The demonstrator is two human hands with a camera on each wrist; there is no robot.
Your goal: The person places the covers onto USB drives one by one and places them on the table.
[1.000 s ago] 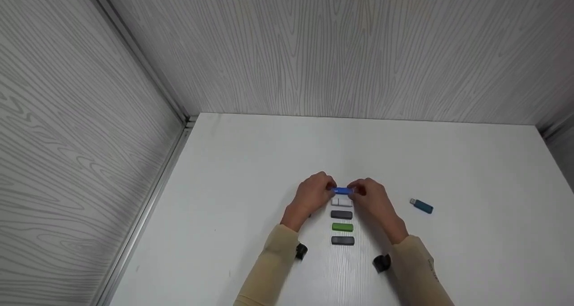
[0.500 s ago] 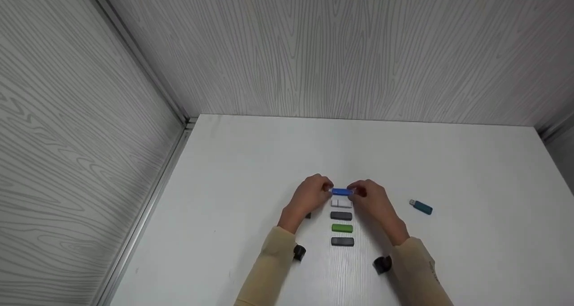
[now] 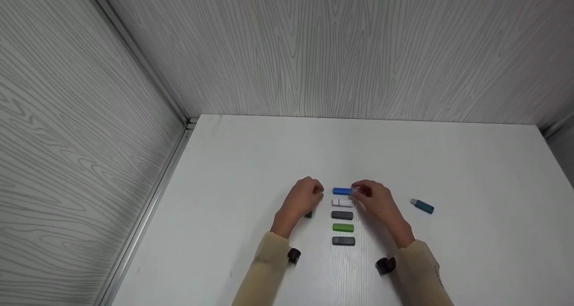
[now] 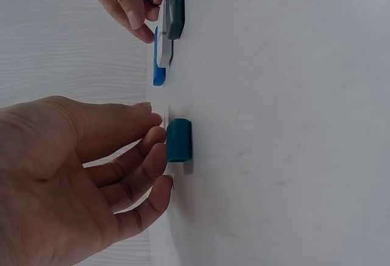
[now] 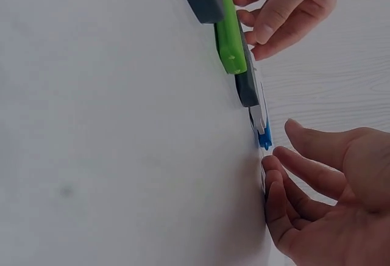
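In the head view a blue USB stick (image 3: 342, 191) lies at the far end of a column of sticks. Below it come a white one (image 3: 342, 203), a dark grey one (image 3: 342, 215), a green one (image 3: 343, 227) and another dark grey one (image 3: 343, 241). My right hand (image 3: 374, 200) is at the blue stick's right end, thumb and forefinger parted in the right wrist view. To the left of the column, my left hand (image 3: 301, 200) has loosely bent fingers and holds nothing visible. A teal cap (image 4: 179, 140) stands close by its fingertips in the left wrist view.
A teal USB stick (image 3: 422, 206) with its metal plug bare lies to the right of the right hand. The white table (image 3: 251, 162) meets wood-grain panels at the back (image 3: 314, 50) and left side.
My left hand has drawn away leftward from the blue stick, uncovering its left end. My right hand has shifted slightly right. The column of sticks stays in place.
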